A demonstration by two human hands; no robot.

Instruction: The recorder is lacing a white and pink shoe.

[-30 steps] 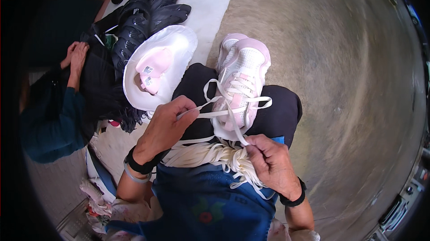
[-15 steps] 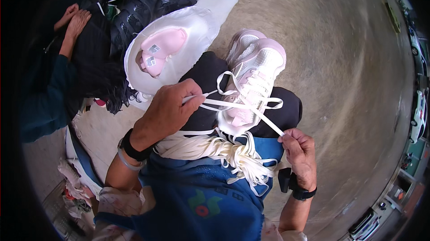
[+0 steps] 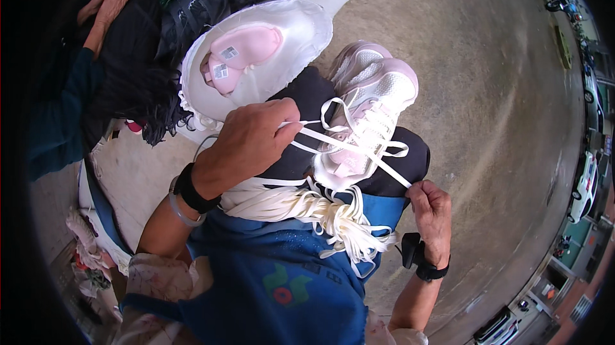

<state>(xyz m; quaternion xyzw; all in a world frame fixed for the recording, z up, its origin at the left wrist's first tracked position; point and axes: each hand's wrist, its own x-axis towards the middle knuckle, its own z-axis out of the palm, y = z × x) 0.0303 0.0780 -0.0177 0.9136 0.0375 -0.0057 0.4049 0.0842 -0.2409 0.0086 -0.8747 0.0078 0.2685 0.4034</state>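
Located between both hands: pink-and-white sneaker (image 3: 378, 111), resting across dark-trousered knees (image 3: 413, 165), with matching sneaker (image 3: 353, 66) partly hidden beneath its toe end. Long axis slanting away from the body and a little to the right; toe outward, collar inward. From left hand (image 3: 246, 137), lying just beside to the right; from right hand (image 3: 434, 213), lying ahead and to the left. Judged nearly equal in nearness, perhaps slightly closer to the left. At left: curled, thumb against forefinger, pinching flat white lace (image 3: 394, 172). At right: pinching the same run of lace between thumb and forefinger. Stretched straight from hand to hand, crossing the sneaker's axis steeply toward the collar end; looping loosely at both sides. Just below, over blue apron (image 3: 256, 268): bundle of cream laces (image 3: 282, 204).
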